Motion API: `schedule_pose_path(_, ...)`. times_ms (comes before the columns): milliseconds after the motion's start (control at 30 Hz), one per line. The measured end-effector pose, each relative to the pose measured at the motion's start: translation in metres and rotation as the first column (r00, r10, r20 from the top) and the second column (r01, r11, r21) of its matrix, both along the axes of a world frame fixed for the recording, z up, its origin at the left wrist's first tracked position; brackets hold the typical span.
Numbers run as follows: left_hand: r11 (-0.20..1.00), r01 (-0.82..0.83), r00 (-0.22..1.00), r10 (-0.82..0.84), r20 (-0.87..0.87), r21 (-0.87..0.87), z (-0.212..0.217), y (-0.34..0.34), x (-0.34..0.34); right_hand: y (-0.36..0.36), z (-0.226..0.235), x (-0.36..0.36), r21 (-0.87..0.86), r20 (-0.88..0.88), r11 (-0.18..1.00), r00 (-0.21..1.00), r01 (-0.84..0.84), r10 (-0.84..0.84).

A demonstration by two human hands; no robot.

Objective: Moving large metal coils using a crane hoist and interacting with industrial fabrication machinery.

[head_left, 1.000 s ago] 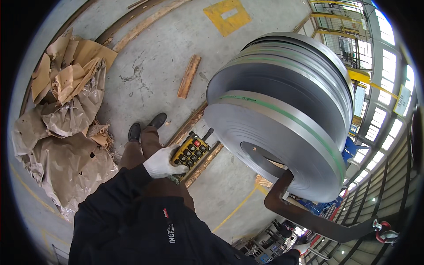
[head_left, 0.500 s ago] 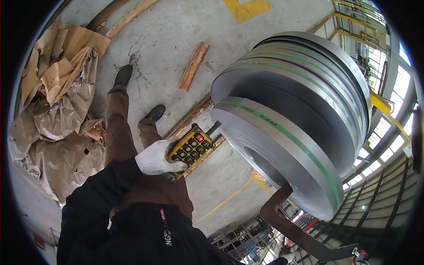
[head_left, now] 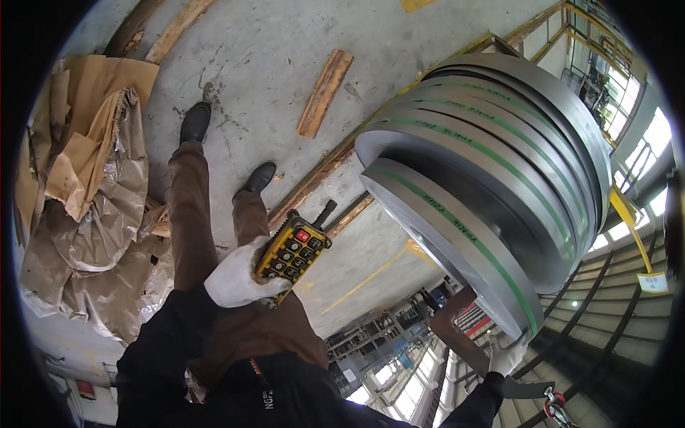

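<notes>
Yellow remote [head_left: 291, 255] in left hand [head_left: 237, 277], steel coil [head_left: 460, 239] beside right hand [head_left: 507, 356]

Moderate daylight comes from windows [head_left: 658, 135] at right and lower edge, panes blown out white. Floor [head_left: 257, 78] evenly lit, shadows soft. Pale sheen on outer band of steel coil [head_left: 467, 246], deep shade behind it. Glossy glare on crumpled wrapping [head_left: 96, 239]. Jacket [head_left: 207, 392] near black, folds mostly lost. Strong fisheye: wall [head_left: 596, 314] lines curve, corners fall to black. Distant machinery [head_left: 378, 339] looks soft.

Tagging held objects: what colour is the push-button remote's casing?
Push-button remote casing: yellow with black parts, clearest in the head view.
</notes>
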State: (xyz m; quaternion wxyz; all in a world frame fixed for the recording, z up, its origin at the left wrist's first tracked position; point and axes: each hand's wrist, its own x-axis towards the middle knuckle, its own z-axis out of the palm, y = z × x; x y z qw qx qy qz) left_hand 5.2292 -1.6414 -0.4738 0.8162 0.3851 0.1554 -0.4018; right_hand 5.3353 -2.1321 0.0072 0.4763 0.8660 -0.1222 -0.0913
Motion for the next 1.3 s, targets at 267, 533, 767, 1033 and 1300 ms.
schedule_pose_path(267,0.992,0.097,0.995,-0.099,0.016,0.086,0.000,0.046,0.045,0.024,-0.029,0.081,-0.093,-0.199,0.995,0.979,0.035,-0.053)
schedule_pose_path(533,0.993,0.084,0.996,-0.086,0.023,0.084,0.020,0.067,0.080,0.032,-0.049,0.110,0.033,-0.286,0.999,0.958,0.014,-0.004)
schedule_pose_path(767,0.998,0.056,0.998,-0.057,-0.026,-0.010,0.085,0.076,0.134,0.033,-0.043,0.107,0.031,-0.243,0.999,0.970,-0.010,0.017)
schedule_pose_path(1033,0.969,0.237,0.954,-0.245,0.171,0.069,0.166,0.058,0.160,0.041,-0.016,0.066,0.182,-0.101,0.983,0.995,0.016,0.002)
schedule_pose_path(1300,0.952,0.302,0.897,-0.300,0.324,0.045,0.225,0.012,0.099,0.038,0.012,0.004,0.398,0.098,0.894,0.979,-0.204,0.180)
